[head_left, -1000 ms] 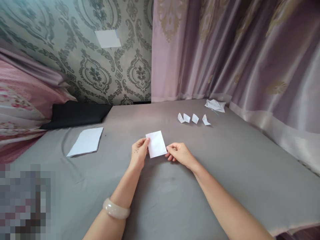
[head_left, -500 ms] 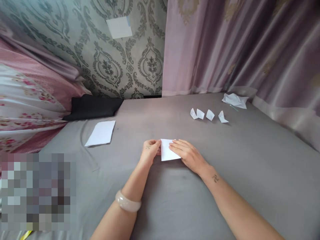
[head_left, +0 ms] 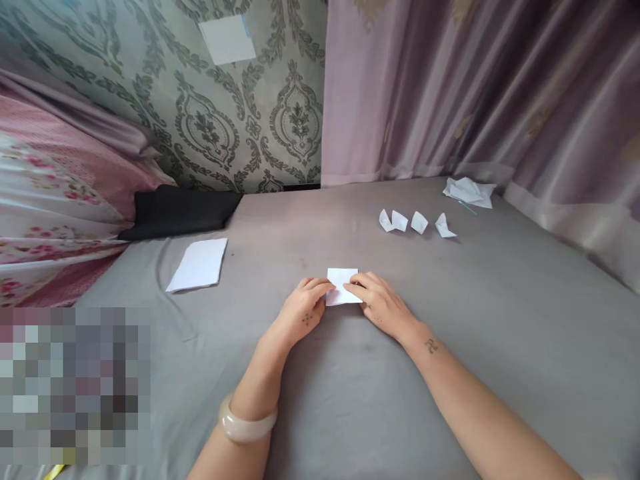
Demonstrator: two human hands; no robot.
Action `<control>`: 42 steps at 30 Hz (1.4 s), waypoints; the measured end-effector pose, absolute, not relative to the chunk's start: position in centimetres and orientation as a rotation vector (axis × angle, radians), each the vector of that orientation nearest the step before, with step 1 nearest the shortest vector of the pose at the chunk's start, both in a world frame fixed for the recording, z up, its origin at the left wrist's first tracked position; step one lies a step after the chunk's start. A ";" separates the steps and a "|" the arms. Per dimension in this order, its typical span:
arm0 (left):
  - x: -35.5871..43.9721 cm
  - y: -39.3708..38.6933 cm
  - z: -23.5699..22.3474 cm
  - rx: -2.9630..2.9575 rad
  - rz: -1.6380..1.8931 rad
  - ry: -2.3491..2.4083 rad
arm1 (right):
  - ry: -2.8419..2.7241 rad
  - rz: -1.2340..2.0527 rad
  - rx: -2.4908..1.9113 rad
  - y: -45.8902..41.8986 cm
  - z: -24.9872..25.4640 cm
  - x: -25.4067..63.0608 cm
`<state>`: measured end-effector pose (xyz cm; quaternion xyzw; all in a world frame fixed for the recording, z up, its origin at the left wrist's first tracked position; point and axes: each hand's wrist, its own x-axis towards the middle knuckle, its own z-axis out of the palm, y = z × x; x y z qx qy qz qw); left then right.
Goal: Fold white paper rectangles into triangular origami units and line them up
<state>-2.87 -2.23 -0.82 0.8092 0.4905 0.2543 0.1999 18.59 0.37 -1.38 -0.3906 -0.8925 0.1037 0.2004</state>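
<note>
A small white sheet of paper (head_left: 343,283) lies folded on the grey bedsheet (head_left: 450,347) in front of me. My left hand (head_left: 303,310) rests at its left edge, fingers curled and pressing down on the paper. My right hand (head_left: 383,307) presses on the paper's right side with its fingertips together. Both hands lie flat against the bed, and the lower part of the paper is hidden under them. A pale bangle (head_left: 247,421) circles my left wrist.
A stack of white sheets (head_left: 197,265) lies to the left. Several small folded paper pieces (head_left: 415,222) stand in a row at the far right, with crumpled paper (head_left: 469,191) beyond. A black cushion (head_left: 183,210), floral bedding (head_left: 50,200) and pink curtains (head_left: 475,93) border the bed.
The paper, held up between both hands a second ago, has been laid on the bed and folded smaller. Both hands now press on it.
</note>
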 end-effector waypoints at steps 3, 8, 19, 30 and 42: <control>-2.9 -1.9 -1.0 2.360 0.707 1.338 | -2.468 0.271 -1.100 0.3 -1.4 18.7; -2.7 -1.8 -0.9 2.458 0.705 1.310 | -2.500 0.268 -1.100 0.3 -1.5 18.8; -2.5 -1.8 -1.0 2.500 0.660 1.352 | -2.549 0.276 -1.092 0.3 -1.3 19.0; -1.4 -3.1 0.9 2.050 0.626 1.617 | -2.290 0.817 -1.235 0.3 1.0 19.8; 0.1 -1.6 -1.7 1.811 0.779 1.915 | -2.062 0.707 -1.529 0.7 -0.7 18.1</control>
